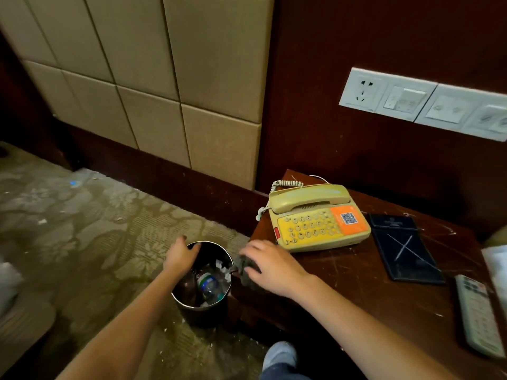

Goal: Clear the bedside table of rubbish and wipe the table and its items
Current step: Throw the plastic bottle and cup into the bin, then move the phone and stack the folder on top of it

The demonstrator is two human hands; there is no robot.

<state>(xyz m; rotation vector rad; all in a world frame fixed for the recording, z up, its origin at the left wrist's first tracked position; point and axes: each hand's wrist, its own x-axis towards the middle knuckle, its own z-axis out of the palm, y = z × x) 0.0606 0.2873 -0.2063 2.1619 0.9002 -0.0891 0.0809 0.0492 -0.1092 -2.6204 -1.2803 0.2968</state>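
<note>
Left grip (181,255) curls over the bin (204,314) rim; right grip (270,266), spread flat, covers the cloth (242,263) (mostly hidden).

The dark brown wooden bedside table (356,283) has a scratched top with white specks. Rear left corner: pale yellow corded telephone (315,218) with an orange sticker. To its right, apart: dark blue rectangular folder (403,245), lying flat. Right edge, towards the front: white oblong remote control (478,314). Left edge: crumpled grey cloth (245,266). Beside the left edge, the patterned beige carpet (96,242) carries a round dark metal waste bin (203,311)
</note>
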